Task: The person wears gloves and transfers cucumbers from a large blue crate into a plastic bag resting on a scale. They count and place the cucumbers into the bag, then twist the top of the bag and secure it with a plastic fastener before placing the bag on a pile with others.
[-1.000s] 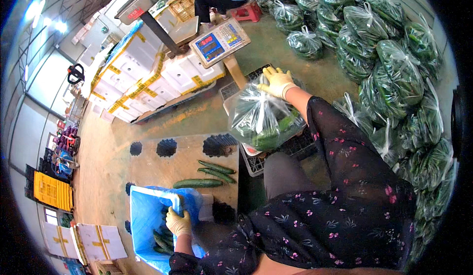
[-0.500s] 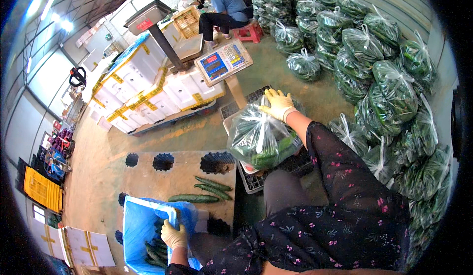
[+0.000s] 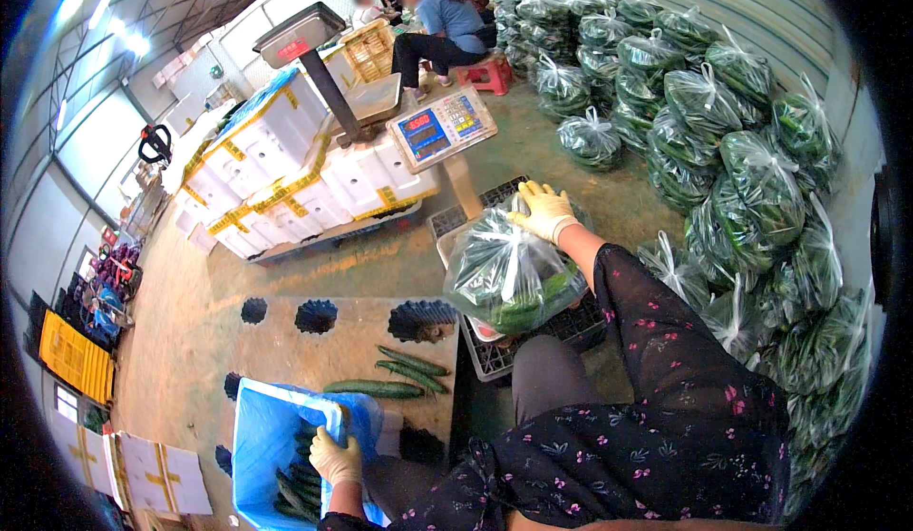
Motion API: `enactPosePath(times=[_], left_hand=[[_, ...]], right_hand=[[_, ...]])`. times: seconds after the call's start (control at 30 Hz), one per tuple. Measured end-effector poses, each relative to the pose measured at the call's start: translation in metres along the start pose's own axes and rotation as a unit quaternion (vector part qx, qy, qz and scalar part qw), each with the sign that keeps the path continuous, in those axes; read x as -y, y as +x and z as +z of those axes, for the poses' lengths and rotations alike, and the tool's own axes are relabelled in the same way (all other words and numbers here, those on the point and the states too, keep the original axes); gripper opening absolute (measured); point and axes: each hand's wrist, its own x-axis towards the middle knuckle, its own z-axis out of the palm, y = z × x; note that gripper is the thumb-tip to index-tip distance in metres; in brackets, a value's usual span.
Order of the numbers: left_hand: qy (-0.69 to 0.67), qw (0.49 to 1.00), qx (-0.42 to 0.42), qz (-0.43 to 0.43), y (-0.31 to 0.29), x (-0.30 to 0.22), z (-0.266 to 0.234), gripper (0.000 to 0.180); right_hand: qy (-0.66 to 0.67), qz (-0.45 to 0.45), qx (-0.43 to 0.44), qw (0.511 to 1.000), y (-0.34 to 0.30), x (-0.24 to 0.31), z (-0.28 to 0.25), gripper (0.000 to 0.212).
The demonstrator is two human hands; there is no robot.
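A clear knotted plastic bag of cucumbers (image 3: 514, 274) sits on the platform of an electronic scale (image 3: 441, 130). My right hand (image 3: 546, 212), in a pale yellow glove, rests on the bag's far upper side with its fingers stretched out. At lower left is a white foam box (image 3: 285, 390) lined with blue plastic film, with dark cucumbers (image 3: 301, 489) inside. My gloved left hand (image 3: 336, 457) has its fingers curled over the box's right rim. Just beyond it, three loose cucumbers (image 3: 411, 371) lie on a brown board (image 3: 285, 350) with holes.
Many filled bags (image 3: 713, 103) are piled along the right wall. White foam boxes (image 3: 276, 174) with yellow tape are stacked beyond the board. A person in a blue shirt (image 3: 451, 23) sits on a red stool (image 3: 487, 73) at the back. Black crates (image 3: 499, 360) lie under the scale.
The view has shifted slightly. My right hand's fingers have shifted a little on the bag, and the scale's lit reading is different. My left hand stays on the box rim.
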Motion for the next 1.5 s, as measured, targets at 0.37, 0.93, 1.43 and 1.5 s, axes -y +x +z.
enactPosePath(times=[0.37, 0.93, 1.43, 1.5], left_hand=[[0.010, 1.000, 0.014, -0.004, 0.0012, -0.0019, -0.0038, 0.059], [0.008, 1.000, 0.009, -0.006, 0.0014, -0.0015, -0.0013, 0.059], [0.012, 1.000, -0.015, 0.003, 0.0001, -0.0026, -0.0012, 0.056], [0.011, 1.000, -0.011, 0.005, 0.0007, -0.0030, -0.0017, 0.057]], right_hand=[[0.014, -0.004, 0.019, 1.000, 0.0014, -0.0025, -0.0004, 0.079], [0.000, -0.005, -0.006, 1.000, 0.0000, -0.0004, 0.0006, 0.078], [-0.007, -0.006, -0.010, 1.000, -0.0004, -0.0006, 0.0006, 0.077], [-0.010, -0.005, -0.015, 1.000, -0.0008, -0.0011, 0.0011, 0.077]])
